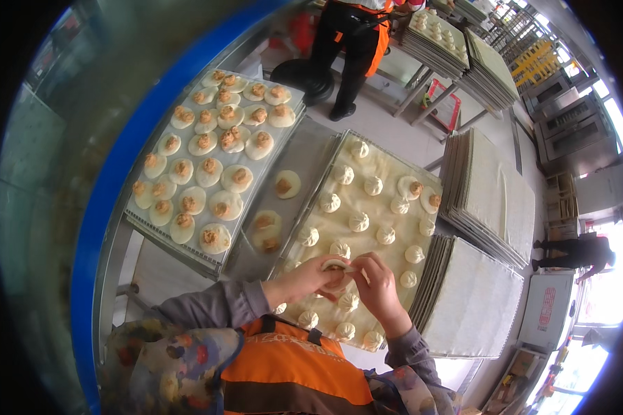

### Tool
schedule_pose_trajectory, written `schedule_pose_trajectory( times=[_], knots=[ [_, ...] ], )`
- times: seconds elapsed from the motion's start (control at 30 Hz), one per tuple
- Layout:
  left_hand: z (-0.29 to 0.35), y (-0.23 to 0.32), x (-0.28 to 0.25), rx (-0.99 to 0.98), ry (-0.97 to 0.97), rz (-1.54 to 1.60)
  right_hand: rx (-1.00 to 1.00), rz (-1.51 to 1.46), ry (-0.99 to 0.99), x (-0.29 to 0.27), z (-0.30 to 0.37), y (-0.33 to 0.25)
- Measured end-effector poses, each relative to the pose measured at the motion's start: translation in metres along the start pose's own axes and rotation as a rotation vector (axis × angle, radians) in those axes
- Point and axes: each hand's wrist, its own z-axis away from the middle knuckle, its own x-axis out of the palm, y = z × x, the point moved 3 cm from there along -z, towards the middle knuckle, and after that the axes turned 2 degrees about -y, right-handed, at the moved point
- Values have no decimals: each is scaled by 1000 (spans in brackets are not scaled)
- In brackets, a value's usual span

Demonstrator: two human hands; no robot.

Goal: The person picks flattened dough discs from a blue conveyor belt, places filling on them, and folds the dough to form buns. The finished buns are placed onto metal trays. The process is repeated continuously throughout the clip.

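Observation:
Over the near part of a cloth-lined tray (374, 221) I hold a partly gathered bun (334, 270), its brown filling still showing through the top. My left hand (303, 280) is curled around the bun from the left. The fingers of my right hand (379, 287) pinch the dough's edge on the other side. Below and beyond my hands, pleated white buns (358, 221) stand in rows on that tray. Two flat dough rounds with filling (410, 187) lie near its far right corner.
To the left, a tray (246, 187) carries many dough rounds topped with filling. More filled rounds (287, 184) lie on the metal surface between the trays. Stacked cloth-covered trays (471, 297) stand at the right. Another person (349, 48) stands at the far side; a blue edge (118, 173) curves along the left.

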Motion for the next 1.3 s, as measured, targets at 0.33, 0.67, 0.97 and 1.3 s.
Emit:
schedule_pose_trajectory(
  times=[0.33,0.67,0.97,1.3],
  knots=[
    [1,6,-11,-118,-203,-358,-163,-36,-239,5,-4,-12],
    [14,1,1,518,-75,-468,-29,-155,-157,1,-5,-12],
    [-5,19,-12,292,-115,-788,-145,84,-186,8,-8,-13],
    [7,-2,-4,787,194,-787,-31,-41,-228,5,-13,-9]
  ],
)
